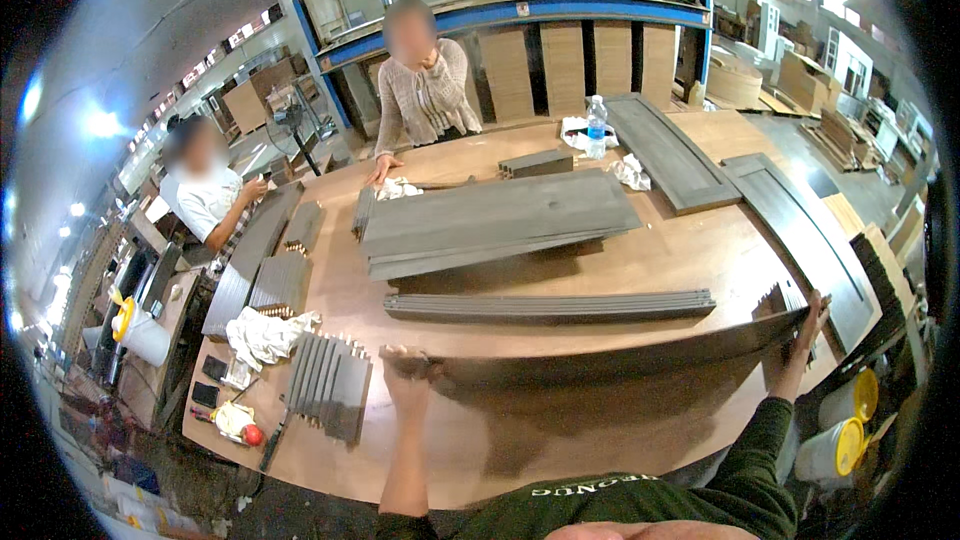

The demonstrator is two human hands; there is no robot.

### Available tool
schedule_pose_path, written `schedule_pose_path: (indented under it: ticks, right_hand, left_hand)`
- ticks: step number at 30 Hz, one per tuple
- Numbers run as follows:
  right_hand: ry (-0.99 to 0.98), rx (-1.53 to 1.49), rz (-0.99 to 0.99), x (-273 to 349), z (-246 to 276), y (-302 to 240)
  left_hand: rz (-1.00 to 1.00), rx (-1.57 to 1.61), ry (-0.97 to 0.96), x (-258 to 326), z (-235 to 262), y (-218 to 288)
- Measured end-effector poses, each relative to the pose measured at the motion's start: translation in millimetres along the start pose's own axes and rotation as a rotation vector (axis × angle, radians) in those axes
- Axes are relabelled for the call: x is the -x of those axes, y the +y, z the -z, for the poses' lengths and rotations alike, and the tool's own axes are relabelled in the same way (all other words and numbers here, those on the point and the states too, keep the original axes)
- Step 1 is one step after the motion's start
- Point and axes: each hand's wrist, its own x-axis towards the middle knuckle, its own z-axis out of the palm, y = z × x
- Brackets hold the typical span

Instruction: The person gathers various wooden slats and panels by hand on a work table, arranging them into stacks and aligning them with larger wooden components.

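A long, dark grey flat panel (610, 358) is held on edge above the near side of the table, one end in each hand. My left hand (408, 364) is closed around its left end. At the far right end, my right hand (814, 322) grips the other end with the fingers up along it. Just beyond the panel lies a bundle of long grey strips (550, 306). Left of my left hand is a row of short grey slats (328, 385). Some slats stand beside my right hand, partly hidden by the panel.
A stack of grey panels (500, 220) lies mid-table (335, 285). Framed grey doors (670, 155) rest at the right. A water bottle (596, 128), white rags (268, 336) and a screwdriver-like tool (272, 445) are around. One person stands at the far side, another at the left.
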Motion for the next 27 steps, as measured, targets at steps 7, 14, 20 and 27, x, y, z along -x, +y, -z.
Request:
schedule_pose_path:
  ticks: [7,14,20,27]
  right_hand:
    - [-0.014,0.07,0.554,-90.4,30.3,-8.8]
    - [0.015,0.038,-0.093,59.8,-78.8,-70.7]
    - [-0.082,-0.032,-0.071,52.6,-77.9,-51.1]
    - [-0.049,-0.125,-0.044,20.6,-63.2,6.9]
  left_hand:
    - [-0.074,0.144,0.088,10.4,23.1,45.4]
    - [-0.156,-0.628,0.174,25.0,76.2,-32.5]
    - [-0.144,-0.635,0.261,33.6,82.5,-7.1]
    - [-0.075,0.025,0.119,28.1,72.7,31.5]
